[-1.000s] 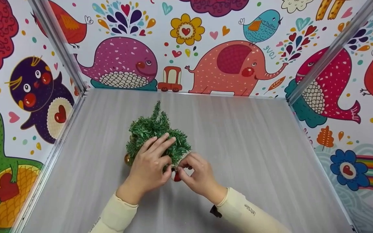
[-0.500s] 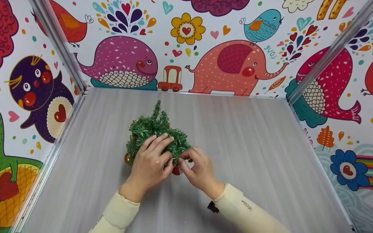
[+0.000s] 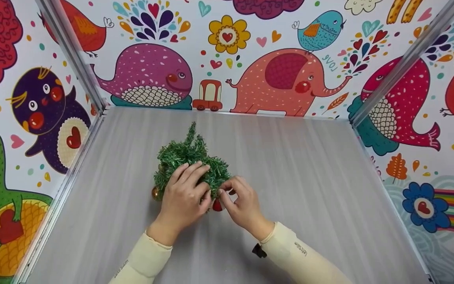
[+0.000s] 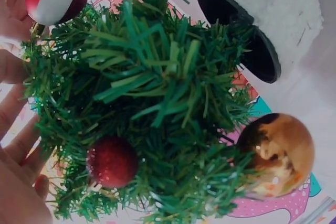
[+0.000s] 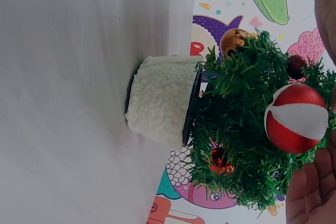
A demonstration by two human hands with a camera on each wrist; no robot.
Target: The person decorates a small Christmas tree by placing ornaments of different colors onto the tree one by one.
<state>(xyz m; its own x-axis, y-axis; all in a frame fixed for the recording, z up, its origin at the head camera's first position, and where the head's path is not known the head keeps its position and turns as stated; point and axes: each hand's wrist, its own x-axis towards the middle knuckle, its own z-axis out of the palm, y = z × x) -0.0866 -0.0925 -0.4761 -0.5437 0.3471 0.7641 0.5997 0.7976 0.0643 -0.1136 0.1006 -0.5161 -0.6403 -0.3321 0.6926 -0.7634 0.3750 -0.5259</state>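
Observation:
A small artificial Christmas tree (image 3: 187, 154) stands on the table in front of me, its white fuzzy pot (image 5: 160, 100) showing in the right wrist view. Across its near side lies my left hand (image 3: 183, 197), fingers spread over the branches, thumb and index finger pinching at a branch tip. My right hand (image 3: 242, 203) pinches at the top of a red-and-white Christmas ball (image 5: 296, 118), thumb against index finger. The ball hangs beside the lower right branches; in the head view the fingers partly hide it.
A gold ball (image 4: 275, 155) and a dark red glitter ball (image 4: 112, 161) hang on the tree. A shiny red ornament (image 5: 221, 161) shows low among the branches. Grey table (image 3: 309, 177) surrounds the tree, bounded by printed wall panels (image 3: 266, 35) and metal rails.
The red-and-white ball has risen slightly against the tree, and its white band has turned out of the head view. The right fingers moved up a little; the left hand shifted only slightly.

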